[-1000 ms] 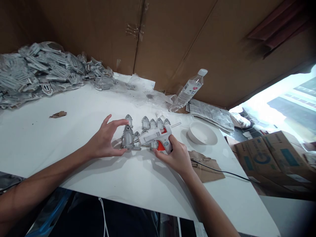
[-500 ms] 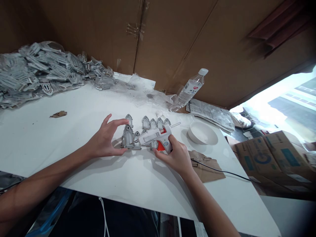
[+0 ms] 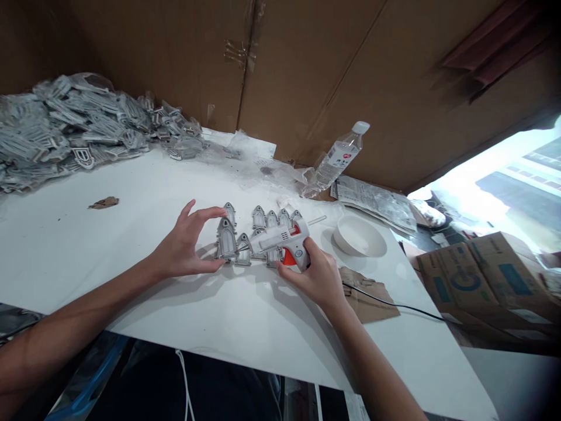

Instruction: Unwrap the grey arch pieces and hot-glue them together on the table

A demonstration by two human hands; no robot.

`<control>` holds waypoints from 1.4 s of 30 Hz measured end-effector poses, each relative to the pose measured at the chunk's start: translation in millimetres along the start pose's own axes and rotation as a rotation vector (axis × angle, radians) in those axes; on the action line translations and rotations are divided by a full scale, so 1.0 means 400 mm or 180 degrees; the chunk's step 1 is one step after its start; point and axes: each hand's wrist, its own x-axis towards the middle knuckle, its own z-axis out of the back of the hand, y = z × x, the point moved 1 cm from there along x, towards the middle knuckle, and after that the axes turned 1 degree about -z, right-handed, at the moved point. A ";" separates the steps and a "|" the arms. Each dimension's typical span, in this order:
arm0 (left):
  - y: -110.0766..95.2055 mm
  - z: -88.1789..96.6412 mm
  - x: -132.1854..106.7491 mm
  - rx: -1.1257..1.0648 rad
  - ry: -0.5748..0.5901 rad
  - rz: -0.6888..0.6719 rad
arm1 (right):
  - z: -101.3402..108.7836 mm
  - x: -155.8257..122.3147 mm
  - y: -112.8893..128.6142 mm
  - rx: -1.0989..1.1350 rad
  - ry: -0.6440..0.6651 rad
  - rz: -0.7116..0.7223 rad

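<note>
My left hand spans a grey arched metal piece, with the thumb at its lower end and the fingers curled over its top. My right hand grips a white and orange hot glue gun by its handle. The gun's nozzle points left, close to the held piece, and a glue stick juts from the gun's rear. Several similar arched pieces stand in a tight cluster on the white table, partly hidden behind the gun.
A large heap of grey pieces in plastic lies at the far left against a cardboard wall. A water bottle, a white bowl, a cardboard scrap and a black cord lie to the right.
The glue gun has shifted slightly right and turned a little, its rear end swinging rightward. My left fingers have curled higher over the top of the arched piece.
</note>
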 end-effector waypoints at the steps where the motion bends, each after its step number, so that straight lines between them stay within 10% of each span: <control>1: 0.001 0.000 0.000 -0.0014 -0.0015 0.0008 | 0.000 0.000 0.000 0.0008 0.0000 -0.0004; 15: 0.013 0.002 0.010 0.0119 0.0043 0.0717 | 0.006 0.004 0.002 0.0197 -0.0073 -0.0082; 25: 0.136 0.011 0.017 -0.0122 0.0556 0.1693 | 0.014 0.011 -0.009 0.0399 -0.0084 -0.0383; 35: 0.156 -0.009 0.080 -0.0497 0.0784 0.1497 | 0.030 0.021 -0.034 0.0808 -0.0485 -0.1120; 42: 0.145 -0.143 0.230 -0.0523 0.1461 0.0969 | 0.048 0.026 -0.048 0.1267 -0.0695 -0.1447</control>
